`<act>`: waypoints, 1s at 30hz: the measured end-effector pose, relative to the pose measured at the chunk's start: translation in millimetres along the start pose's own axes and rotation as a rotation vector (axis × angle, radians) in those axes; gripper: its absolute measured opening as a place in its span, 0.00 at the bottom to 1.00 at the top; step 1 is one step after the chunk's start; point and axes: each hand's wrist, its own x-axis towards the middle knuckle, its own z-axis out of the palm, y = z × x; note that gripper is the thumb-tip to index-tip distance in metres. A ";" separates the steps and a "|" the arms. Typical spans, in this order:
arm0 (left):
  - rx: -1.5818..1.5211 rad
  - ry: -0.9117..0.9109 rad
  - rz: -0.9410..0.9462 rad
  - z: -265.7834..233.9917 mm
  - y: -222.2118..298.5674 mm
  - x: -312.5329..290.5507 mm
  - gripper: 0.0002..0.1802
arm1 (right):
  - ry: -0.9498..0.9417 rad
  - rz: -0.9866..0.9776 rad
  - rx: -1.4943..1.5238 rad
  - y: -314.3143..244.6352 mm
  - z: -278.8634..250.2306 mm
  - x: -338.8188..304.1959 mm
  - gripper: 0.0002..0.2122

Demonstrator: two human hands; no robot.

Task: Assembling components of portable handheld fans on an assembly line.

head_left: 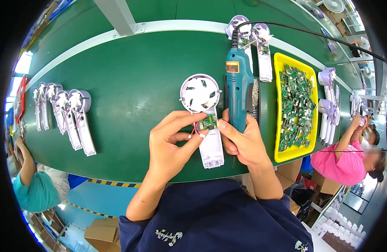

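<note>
We have the board (209,122) just over the fan (200,93), where the round head meets the handle, in the middle of the green tabletop (134,109). Our left grip (170,138) is narrow, finger and thumb closed on the board's left side, close by the red wires (194,129). Our right grip (246,140) is wrapped around the driver (238,84), its thumb pressing the board's right edge; the driver's tip points toward us.

We judge the board to be very light and stiff, with small parts that could snap or scratch, so we do best to take it by its edges and leave its face alone. The wires look soft (a tug there could strain the joints), so we would keep them slack. The fan seems light, hard and a little slippery; its handle gives us the surest hold, well clear of the blades. The driver looks the heaviest thing here, best held around its body.
</note>
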 end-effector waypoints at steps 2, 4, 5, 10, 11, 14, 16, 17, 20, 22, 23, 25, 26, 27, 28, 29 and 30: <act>0.000 0.002 0.000 -0.8 2.6 -0.8 0.19 | -0.047 0.026 0.025 1.1 -3.1 -1.2 0.10; 0.014 0.009 0.000 -1.3 4.4 -1.7 0.19 | -0.039 0.034 0.046 -0.2 0.4 -0.1 0.10; 0.032 0.014 0.006 -1.4 5.0 0.4 0.19 | -0.039 0.038 0.060 -1.3 2.1 1.4 0.10; 0.039 -0.018 -0.015 -1.5 11.3 0.0 0.19 | -0.066 -0.002 0.077 4.0 -1.5 -2.0 0.10; 0.047 -0.018 -0.017 -1.8 12.1 1.8 0.19 | -0.045 -0.044 0.016 3.9 0.3 -1.1 0.10; 0.095 -0.022 -0.015 -4.0 14.5 3.7 0.20 | -0.027 -0.138 -0.135 5.6 -0.5 -3.0 0.10; 0.138 -0.025 -0.011 -5.3 18.2 6.0 0.20 | 0.047 -0.160 -0.097 5.7 0.1 -6.8 0.10; 0.187 -0.025 -0.040 -5.6 21.6 7.1 0.19 | 0.024 -0.180 -0.095 6.2 -5.1 -5.9 0.10; 0.279 -0.036 -0.077 -6.7 24.6 13.0 0.18 | 0.061 -0.239 -0.034 1.1 -11.6 -11.5 0.06; 0.321 -0.046 -0.088 -6.5 26.6 16.1 0.18 | 0.073 -0.287 -0.002 0.8 -20.7 -10.7 0.06; 0.363 -0.049 -0.054 -6.0 28.2 18.6 0.18 | 0.077 -0.271 0.039 -2.4 -24.6 -10.1 0.08; 0.434 -0.051 0.008 -3.4 32.4 23.2 0.18 | 0.088 -0.269 0.080 -4.7 -34.2 -9.0 0.08; 0.445 -0.058 0.008 -2.6 36.5 26.0 0.18 | 0.104 -0.256 0.112 -3.9 -37.8 -10.1 0.08; 0.643 -0.095 0.086 -1.5 42.2 31.1 0.18 | 0.114 -0.268 0.119 -3.3 -40.5 -10.5 0.08; 0.841 -0.133 0.165 0.9 47.7 35.9 0.18 | 0.115 -0.267 0.134 -2.8 -44.1 -11.1 0.08; 0.948 -0.131 0.206 5.6 52.4 38.7 0.17 | 0.102 -0.274 0.152 -2.0 -46.7 -10.4 0.08; 1.067 -0.163 0.304 11.0 55.5 41.1 0.15 | 0.089 -0.280 0.170 -0.8 -48.3 -10.1 0.08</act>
